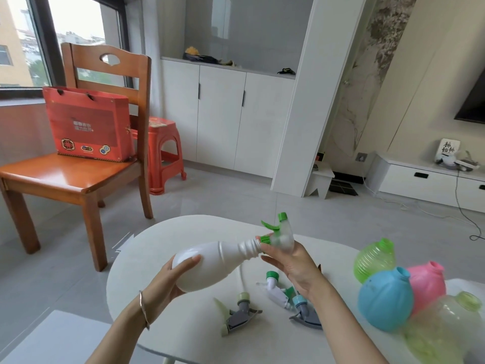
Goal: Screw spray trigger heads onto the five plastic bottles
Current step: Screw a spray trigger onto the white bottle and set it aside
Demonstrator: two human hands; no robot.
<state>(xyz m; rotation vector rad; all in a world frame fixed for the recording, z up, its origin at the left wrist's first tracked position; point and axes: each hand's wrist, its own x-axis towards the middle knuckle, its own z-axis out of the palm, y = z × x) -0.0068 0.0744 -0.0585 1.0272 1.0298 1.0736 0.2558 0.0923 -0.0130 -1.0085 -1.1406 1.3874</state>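
Observation:
My left hand grips the round base of a white plastic bottle, held tilted above the white table with its neck pointing right. At that neck sits a clear spray trigger head with green parts, and my right hand is closed around its collar. Three loose trigger heads lie on the table below: a grey and pale green one, a white and green one, a grey and blue one. At the right lie a green bottle, a blue bottle, a pink bottle and a clear pale green bottle.
A wooden chair with a red paper bag stands to the left beyond the table. A red plastic stool sits behind it. White cabinets line the far wall, and a cable runs across the floor at right.

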